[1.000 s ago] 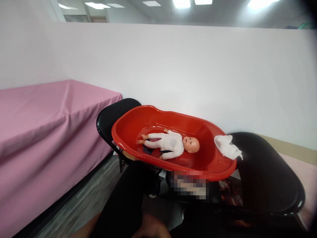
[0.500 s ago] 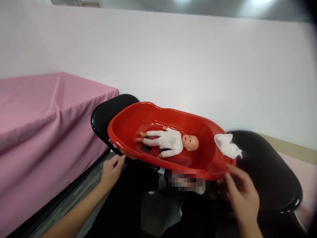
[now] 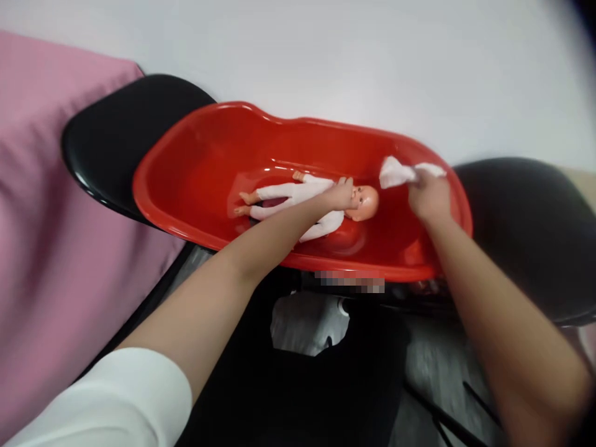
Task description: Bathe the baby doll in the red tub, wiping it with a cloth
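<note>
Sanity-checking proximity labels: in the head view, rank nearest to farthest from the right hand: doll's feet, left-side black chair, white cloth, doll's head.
From the right hand:
1. White cloth, held in it.
2. Doll's head, to its left, inside the red tub.
3. Doll's feet, farther left.
4. Left-side black chair, at the tub's left end.

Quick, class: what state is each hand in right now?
Left hand: at the doll; open or closed cannot be told.
Right hand: closed, holding the white cloth.

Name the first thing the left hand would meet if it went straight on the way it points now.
Probably the doll's head: the left hand appears right beside it, pointing that way, and may be touching it; this single view leaves depth unclear.
</note>
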`<state>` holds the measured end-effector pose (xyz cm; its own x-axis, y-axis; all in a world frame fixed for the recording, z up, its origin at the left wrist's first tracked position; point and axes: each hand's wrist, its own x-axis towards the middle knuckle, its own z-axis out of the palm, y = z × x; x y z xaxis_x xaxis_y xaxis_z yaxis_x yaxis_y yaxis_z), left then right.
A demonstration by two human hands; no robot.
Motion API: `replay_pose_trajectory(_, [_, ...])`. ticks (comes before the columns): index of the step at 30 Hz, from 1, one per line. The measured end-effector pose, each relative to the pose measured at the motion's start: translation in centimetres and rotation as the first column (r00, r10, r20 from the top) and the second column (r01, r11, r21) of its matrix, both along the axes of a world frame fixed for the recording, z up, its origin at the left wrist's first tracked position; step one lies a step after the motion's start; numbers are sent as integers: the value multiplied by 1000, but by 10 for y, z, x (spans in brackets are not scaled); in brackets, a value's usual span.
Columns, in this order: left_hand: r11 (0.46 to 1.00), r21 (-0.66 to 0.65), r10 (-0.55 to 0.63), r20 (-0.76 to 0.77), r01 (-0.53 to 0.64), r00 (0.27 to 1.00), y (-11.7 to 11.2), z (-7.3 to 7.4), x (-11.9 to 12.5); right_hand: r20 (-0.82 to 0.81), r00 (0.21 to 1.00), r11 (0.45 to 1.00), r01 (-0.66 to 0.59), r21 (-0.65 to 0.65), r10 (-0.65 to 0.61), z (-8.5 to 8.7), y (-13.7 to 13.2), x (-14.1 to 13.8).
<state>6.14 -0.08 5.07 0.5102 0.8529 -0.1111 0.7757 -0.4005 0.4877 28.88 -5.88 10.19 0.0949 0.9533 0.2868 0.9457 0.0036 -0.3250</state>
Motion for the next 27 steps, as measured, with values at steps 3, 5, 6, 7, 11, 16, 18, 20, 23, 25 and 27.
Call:
replay_pose_trajectory(3, [997, -29, -72, -72, 70, 995, 6, -21, 4, -120, 974, 979, 198, 38, -192, 10, 34, -16])
replay_pose_trajectory(5, [995, -10, -98, -99, 97, 990, -1, -24, 3, -165, 979, 993, 121, 14, -117, 8, 49, -28])
replay_pose_trajectory(6, [994, -7, -105, -104, 105, 989, -5, -23, 2, -215, 975, 998, 40, -44, -48, 5, 53, -33])
replay_pose_trajectory(7, [994, -2, -113, -100, 113, 989, -7, -22, 1, -246, 969, 992, -62, -106, 34, 1, 55, -38])
replay_pose_trajectory(11, [993, 11, -117, -84, 118, 990, -5, -23, -2, -183, 946, 865, -321, -387, 269, -11, 53, -49])
replay_pose_trajectory(16, [990, 2, -138, -62, 139, 988, 3, -21, -2, 90, 976, 829, -117, -546, 197, -6, 61, -42])
replay_pose_trajectory(18, [989, -30, -146, -84, 144, 986, 2, -17, -1, 212, 968, 811, 15, -585, 135, -2, 63, -37])
replay_pose_trajectory(20, [986, -49, -163, -97, 159, 982, 2, -14, -1, 240, 965, 803, 56, -593, 109, 0, 61, -36])
replay_pose_trajectory(23, [987, -37, -162, -85, 159, 983, 4, -15, -2, 112, 982, 871, -81, -485, 154, 2, 52, -44])
replay_pose_trajectory(25, [986, -30, -166, -74, 165, 983, 7, -19, -3, 34, 975, 876, -182, -446, 220, 1, 50, -51])
replay_pose_trajectory(27, [983, -40, -182, -90, 179, 979, 9, -22, -2, 30, 962, 826, -217, -520, 271, -5, 53, -52])
